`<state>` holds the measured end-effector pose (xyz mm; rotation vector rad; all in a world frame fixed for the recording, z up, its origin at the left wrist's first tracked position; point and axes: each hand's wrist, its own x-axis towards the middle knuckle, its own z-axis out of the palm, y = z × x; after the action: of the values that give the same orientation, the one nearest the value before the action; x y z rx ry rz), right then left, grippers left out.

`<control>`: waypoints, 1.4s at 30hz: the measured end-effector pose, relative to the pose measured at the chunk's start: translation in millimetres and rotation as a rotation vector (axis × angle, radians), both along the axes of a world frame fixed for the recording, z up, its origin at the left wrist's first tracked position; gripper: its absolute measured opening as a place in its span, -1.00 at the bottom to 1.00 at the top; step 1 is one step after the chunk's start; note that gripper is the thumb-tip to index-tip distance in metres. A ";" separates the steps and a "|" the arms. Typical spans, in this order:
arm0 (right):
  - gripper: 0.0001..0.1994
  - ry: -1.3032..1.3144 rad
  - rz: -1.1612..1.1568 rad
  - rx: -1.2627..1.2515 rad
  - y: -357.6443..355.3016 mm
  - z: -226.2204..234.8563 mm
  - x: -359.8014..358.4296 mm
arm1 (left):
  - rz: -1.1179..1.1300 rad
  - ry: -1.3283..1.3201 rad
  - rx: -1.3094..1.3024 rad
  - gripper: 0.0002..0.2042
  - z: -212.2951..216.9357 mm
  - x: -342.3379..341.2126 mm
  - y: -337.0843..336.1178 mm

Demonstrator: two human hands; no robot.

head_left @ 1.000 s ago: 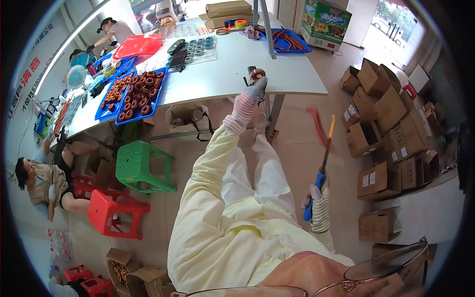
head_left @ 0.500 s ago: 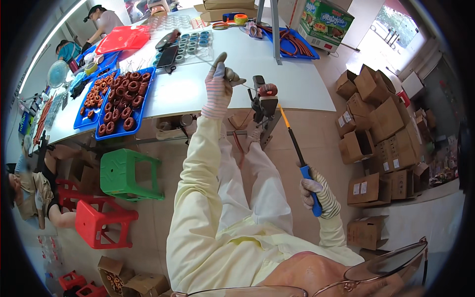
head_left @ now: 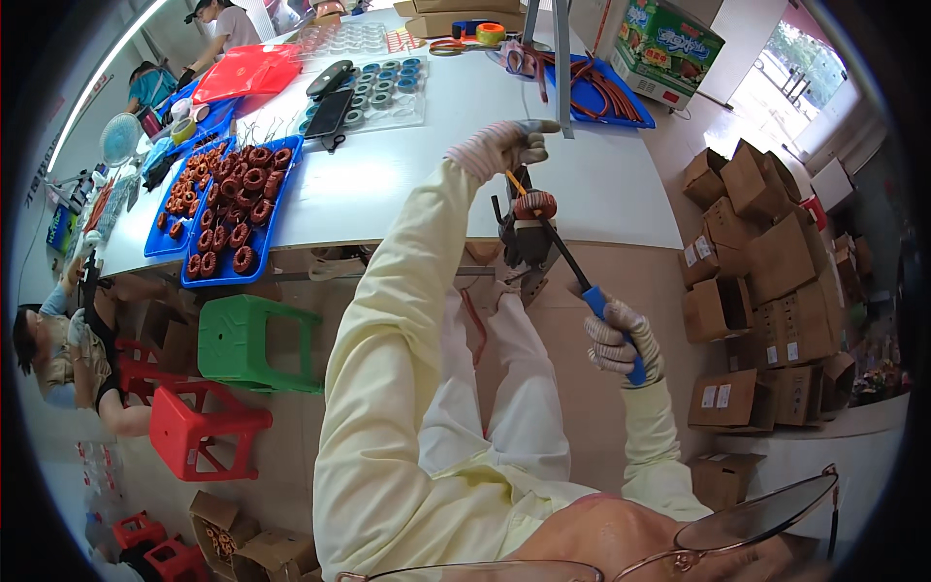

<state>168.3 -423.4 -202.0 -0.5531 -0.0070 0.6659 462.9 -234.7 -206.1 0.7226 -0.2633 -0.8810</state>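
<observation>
Now — left hand (head_left: 501, 145) pinching one wire (head_left: 517, 184) | right hand (head_left: 621, 339) clamped on one blue-handled tool (head_left: 592, 296) | one copper coil (head_left: 534, 205), seemingly in a vise (head_left: 524, 242)

— What do we see on the white counter (head_left: 388, 184)?
— At nine o'clock, blue trays (head_left: 238, 209) of copper-wound rings; at eleven, a red bag (head_left: 247, 73); toward twelve, a clear tray of small rings (head_left: 373, 87) and two dark flat devices (head_left: 330, 97).
— And at one o'clock?
— A blue tray with red cable (head_left: 601, 92).
</observation>
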 end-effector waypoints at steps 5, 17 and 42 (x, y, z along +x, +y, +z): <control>-0.69 0.057 0.048 0.510 19.9 -43.8 -39.1 | -0.094 -0.076 0.217 -0.67 7.6 4.7 -35.7; -0.82 0.225 -0.185 0.506 35.2 -32.2 -209.3 | 1.134 -1.733 0.951 -0.46 -36.1 -212.5 38.7; -0.54 -0.081 -0.022 -0.411 4.1 24.6 -11.2 | 0.224 -0.148 -0.015 -0.78 -10.8 -24.9 15.9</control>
<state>157.1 -419.3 -177.4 -0.9743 0.0616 0.6258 438.0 -218.8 -217.0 0.7885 -0.3134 -0.6135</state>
